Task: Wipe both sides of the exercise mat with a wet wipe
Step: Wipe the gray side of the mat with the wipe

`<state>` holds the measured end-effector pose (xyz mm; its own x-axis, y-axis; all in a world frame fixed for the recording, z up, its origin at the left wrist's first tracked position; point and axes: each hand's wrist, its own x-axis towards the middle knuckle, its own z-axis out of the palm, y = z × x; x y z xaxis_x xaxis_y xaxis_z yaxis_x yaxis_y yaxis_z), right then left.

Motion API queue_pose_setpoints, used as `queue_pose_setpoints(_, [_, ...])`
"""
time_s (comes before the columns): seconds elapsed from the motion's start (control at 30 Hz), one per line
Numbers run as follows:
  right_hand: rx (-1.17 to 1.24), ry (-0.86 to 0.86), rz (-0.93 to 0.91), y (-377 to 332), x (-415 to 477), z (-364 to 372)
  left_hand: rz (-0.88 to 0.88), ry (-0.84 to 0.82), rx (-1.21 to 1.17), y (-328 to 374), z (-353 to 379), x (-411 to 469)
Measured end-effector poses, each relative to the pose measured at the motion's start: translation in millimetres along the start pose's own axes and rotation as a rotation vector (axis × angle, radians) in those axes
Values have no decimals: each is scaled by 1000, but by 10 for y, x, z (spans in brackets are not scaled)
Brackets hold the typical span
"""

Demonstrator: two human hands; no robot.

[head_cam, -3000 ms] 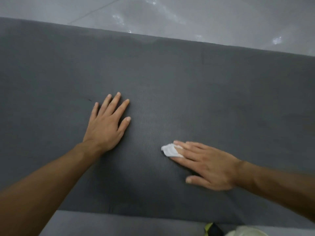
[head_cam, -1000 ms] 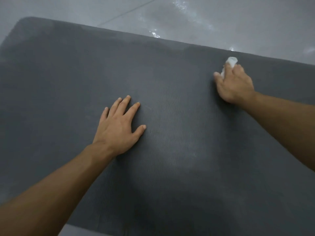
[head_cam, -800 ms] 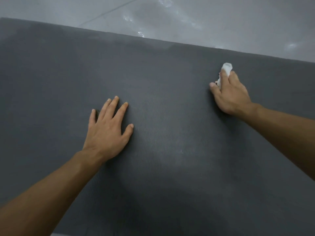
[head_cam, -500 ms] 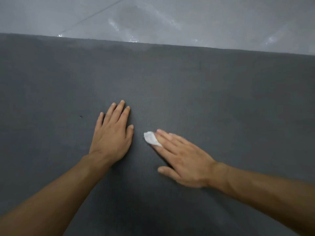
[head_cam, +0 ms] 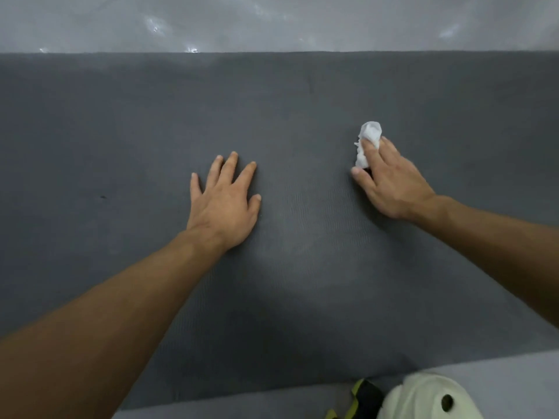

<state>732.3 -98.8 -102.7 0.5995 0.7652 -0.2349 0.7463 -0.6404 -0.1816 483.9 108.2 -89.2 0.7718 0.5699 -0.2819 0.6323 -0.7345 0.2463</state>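
Left hand (head_cam: pixel 225 204) lies spread flat at centre, apparently pinning the exercise mat (head_cam: pixel 121 131) against sliding; right hand (head_cam: pixel 390 182), at two o'clock, presses the crumpled wet wipe (head_cam: pixel 369 137) down under straight fingers.

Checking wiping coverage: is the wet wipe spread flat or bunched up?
Bunched up. The wet wipe is a crumpled white wad, pressed onto the mat by the right hand, poking out past its fingers.

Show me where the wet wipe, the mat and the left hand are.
wet wipe (head_cam: pixel 369 133): head view, on its bunched white far end.
mat (head_cam: pixel 121 131): head view, on bare grey surface at the left.
left hand (head_cam: pixel 225 204): head view, on the back of the hand.
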Motion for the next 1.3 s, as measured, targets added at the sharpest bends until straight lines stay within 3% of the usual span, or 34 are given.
queue_pose_setpoints(0.2, [-64,-59,-274,-500,-735,215,73,-82,13,301,-13,121])
queue_pose_setpoints(0.33, [-130,-147,-469,-906,-1336,352,21,-105,16,438,-5,168])
queue_pose_setpoints(0.47, [-232,-221,-519,-901,-1421,276,0,-139,14,491,-46,161])
queue_pose_setpoints(0.53, [-278,-210,-416,-809,-1327,178,-2,-179,11,488,-112,177])
queue_pose_setpoints(0.6, [-256,-195,-151,-680,-1191,78,-4,-248,3,487,-198,194])
queue_pose_setpoints(0.73, [-8,-215,433,-533,-979,-95,-34,-381,-58,500,-348,160])
queue_pose_setpoints(0.8, [119,-264,526,-652,-1013,-140,-31,-421,-48,446,-400,83])
queue_pose_setpoints(0.9, [65,-411,342,-1116,-1241,-64,21,-447,30,302,-437,-55])
queue_pose_setpoints(1.03, [19,-315,126,-1638,-1256,51,36,-365,79,90,-419,-136])
queue_pose_setpoints(1.17, [-86,-240,-37,-1303,-1039,75,72,-252,95,-2,-300,-156])
queue_pose_setpoints(1.3, [-186,-223,-101,-771,-808,-59,-48,-248,21,246,-250,-145])
